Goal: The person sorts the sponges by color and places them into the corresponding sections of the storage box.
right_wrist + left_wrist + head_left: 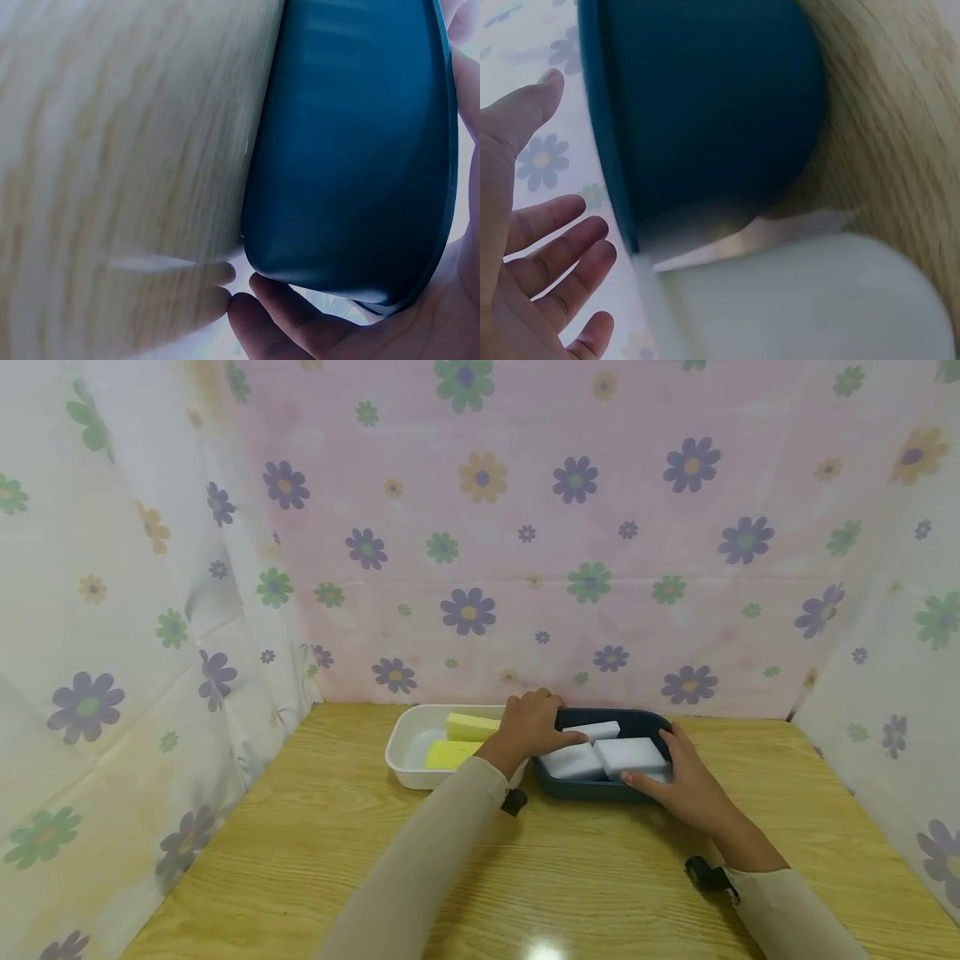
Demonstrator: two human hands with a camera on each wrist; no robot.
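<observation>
A dark blue plastic tub (600, 790) stands on the table with several white sponge-like blocks (628, 752) inside. My right hand (693, 785) holds its right end. The fingers (300, 315) wrap round the outer wall and base corner, and the thumb lies over the front rim beside a white block. Over the left end of that tub is my left hand (531, 724), its fingers (566, 240) loosely spread and apart from the wall in the left wrist view. Left of it sits a white tub (408, 747) with yellow sponge-like blocks (452, 754), partly covered by my left hand and sleeve.
Both tubs stand side by side near the back edge of the wooden table (300, 835). A flowered curtain (525, 552) rises right behind them and along both sides. Black wrist cameras (705, 874) are strapped at the sleeves.
</observation>
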